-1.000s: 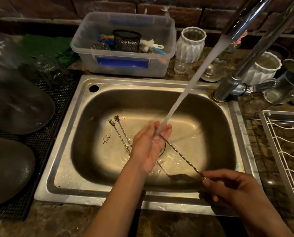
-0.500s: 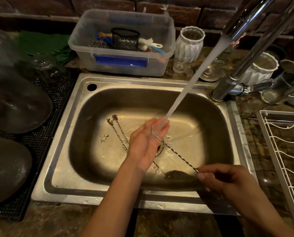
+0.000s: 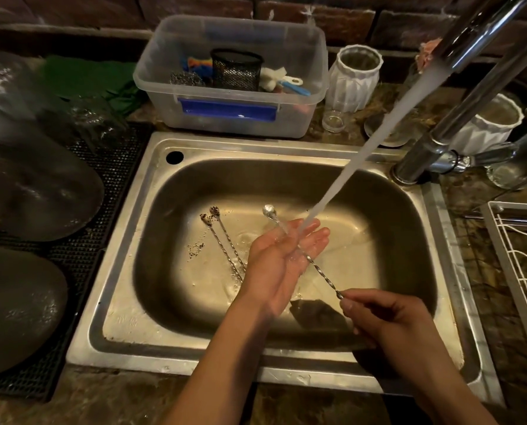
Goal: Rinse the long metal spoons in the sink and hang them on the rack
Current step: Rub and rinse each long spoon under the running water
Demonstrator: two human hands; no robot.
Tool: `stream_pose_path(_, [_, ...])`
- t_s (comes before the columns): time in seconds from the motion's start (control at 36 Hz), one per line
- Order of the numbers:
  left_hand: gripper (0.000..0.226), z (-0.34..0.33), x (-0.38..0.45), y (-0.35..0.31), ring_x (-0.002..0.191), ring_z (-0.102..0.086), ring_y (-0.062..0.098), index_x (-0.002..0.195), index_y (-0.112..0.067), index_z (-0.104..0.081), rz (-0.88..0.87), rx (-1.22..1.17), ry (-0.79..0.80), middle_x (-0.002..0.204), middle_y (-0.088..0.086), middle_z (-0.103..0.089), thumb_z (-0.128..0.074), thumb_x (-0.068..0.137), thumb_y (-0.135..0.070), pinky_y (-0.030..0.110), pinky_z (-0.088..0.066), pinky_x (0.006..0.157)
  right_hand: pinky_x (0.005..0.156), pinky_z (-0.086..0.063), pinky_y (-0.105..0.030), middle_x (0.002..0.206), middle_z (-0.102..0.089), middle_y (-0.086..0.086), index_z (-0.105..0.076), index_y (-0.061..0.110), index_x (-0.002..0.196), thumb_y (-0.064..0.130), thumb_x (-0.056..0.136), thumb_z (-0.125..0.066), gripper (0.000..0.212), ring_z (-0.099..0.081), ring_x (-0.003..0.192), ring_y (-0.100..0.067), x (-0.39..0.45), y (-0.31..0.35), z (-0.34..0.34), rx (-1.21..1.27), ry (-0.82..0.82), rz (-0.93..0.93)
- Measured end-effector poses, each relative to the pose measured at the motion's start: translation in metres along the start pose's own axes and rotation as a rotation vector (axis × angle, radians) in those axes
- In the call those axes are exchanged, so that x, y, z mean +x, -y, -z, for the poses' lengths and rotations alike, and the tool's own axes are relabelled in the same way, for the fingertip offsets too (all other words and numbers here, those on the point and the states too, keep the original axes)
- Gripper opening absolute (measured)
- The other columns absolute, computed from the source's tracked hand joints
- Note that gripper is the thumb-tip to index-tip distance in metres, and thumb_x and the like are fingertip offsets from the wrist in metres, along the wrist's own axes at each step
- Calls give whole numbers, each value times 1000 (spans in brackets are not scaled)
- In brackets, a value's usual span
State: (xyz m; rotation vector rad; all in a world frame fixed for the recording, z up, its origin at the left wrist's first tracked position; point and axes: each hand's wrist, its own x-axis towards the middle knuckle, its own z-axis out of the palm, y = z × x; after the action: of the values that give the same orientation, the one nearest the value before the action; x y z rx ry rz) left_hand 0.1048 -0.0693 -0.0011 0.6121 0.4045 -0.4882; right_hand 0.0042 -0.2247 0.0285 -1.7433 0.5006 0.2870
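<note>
A: Report finger state, right hand (image 3: 388, 320).

B: Thumb and fingers are curled and pinch the near end of the twisted-handle spoon (image 3: 317, 268). The grasp point is at the handle tip, over the near right part of the sink (image 3: 127, 271) basin.

A: Left hand (image 3: 282, 256)?

B: Palm up, fingers straight and relaxed, grasping nothing. The spoon shaft lies across the palm and fingers. The water stream (image 3: 363, 154) lands on the fingers and on the shaft at that point.

A: Orientation of the spoon?

B: Long axis runs diagonally, from near right to far left. The bowl points far left and projects just past the left hand's fingertips, above the basin floor. The handle tip points near right, into the right hand's pinch. Whether the shaft is level or slightly tilted cannot be told.

A: Other spoons?

B: Two spoons (image 3: 222, 240) lie on the basin floor, just left of the left hand, side by side and close to parallel. Their bowls point far left and carry dark residue. Their near ends are hidden behind the left hand. Dark specks lie on the basin floor to their left.

A: Surroundings?

B: The faucet (image 3: 458, 96) rises from the far right corner of the sink. The white wire rack (image 3: 519, 271) sits at the right edge, well apart from the spoon. A clear plastic tub (image 3: 231, 118) stands beyond the far rim.
</note>
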Motion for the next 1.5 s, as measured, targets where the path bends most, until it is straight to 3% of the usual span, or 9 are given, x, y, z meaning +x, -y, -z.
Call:
stream_pose_path(0.33, [27, 3, 4, -1, 109, -67, 41, 122, 12, -54, 9, 100, 36, 121, 30, -65, -37, 103, 1, 42, -57, 91, 45, -43, -11, 55, -68, 2, -81, 19, 94, 12, 87, -73, 13, -55, 46, -1, 34, 4, -30, 133, -14, 40])
stream_pose_path(0.64, [27, 12, 14, -4, 123, -60, 26, 118, -13, -69, -65, 499, -23, 123, 6, -71, -48, 102, -16, 46, -42, 110, 55, -49, -13, 66, -73, -1, -79, 18, 88, 8, 90, -68, 15, -66, 59, -6, 71, -2, -51, 125, -12, 23])
stream_pose_path(0.75, [27, 12, 16, -11, 108, -66, 21, 117, -15, -68, -70, 472, -21, 121, 0, -72, -44, 103, -15, 32, -54, 81, 60, -54, -17, 68, -75, -4, -78, 20, 85, 2, 89, -68, 21, -68, 60, -10, 82, 1, -59, 208, 23, 25])
stream_pose_path(0.86, [28, 14, 20, -16, 94, -64, 22, 121, -12, -64, -104, 484, 3, 123, 0, -71, -43, 104, -15, 35, -41, 67, 68, -55, -25, 73, -76, -6, -79, 21, 87, 7, 90, -67, 19, -69, 67, -14, 90, 2, -65, 169, 40, 58])
stream_pose_path(0.94, [28, 16, 25, -20, 101, -63, 18, 120, -15, -66, -179, 548, 1, 124, -2, -71, -44, 103, -14, 38, -44, 75, 72, -52, -25, 77, -77, -1, -79, 22, 94, 15, 91, -68, 13, -71, 72, -9, 95, 5, -70, 165, 52, 49])
stream_pose_path(1.0, [30, 16, 28, -23, 116, -63, 9, 116, -21, -69, -217, 601, -10, 123, -5, -71, -43, 103, -13, 41, -45, 99, 75, -53, -23, 87, -78, 2, -79, 26, 97, 23, 91, -69, 12, -73, 83, -8, 97, 9, -72, 154, 48, 50])
stream_pose_path(1.33, [26, 20, 32, -26, 111, -68, 25, 107, -20, -72, -80, 646, -83, 116, 0, -74, -46, 102, -19, 54, -46, 105, 61, -48, -7, 74, -72, 14, -68, 31, 83, 22, 95, -64, 16, -69, 73, -1, 110, 18, -78, -161, 15, 279])
stream_pose_path(1.42, [27, 24, 31, -23, 107, -69, 18, 107, -21, -70, -29, 775, -137, 110, -1, -75, -43, 103, -22, 38, -53, 95, 64, -48, -3, 71, -69, 25, -69, 28, 97, 17, 96, -63, 12, -68, 71, 7, 111, 11, -74, -273, 78, 332])
stream_pose_path(1.5, [30, 33, 31, -13, 103, -64, 28, 104, -13, -68, -5, 979, -150, 106, 11, -71, -40, 104, -21, 46, -52, 93, 66, -45, -1, 70, -60, 27, -72, 17, 108, 16, 95, -65, 16, -63, 70, 14, 116, -2, -67, -465, 95, 369])
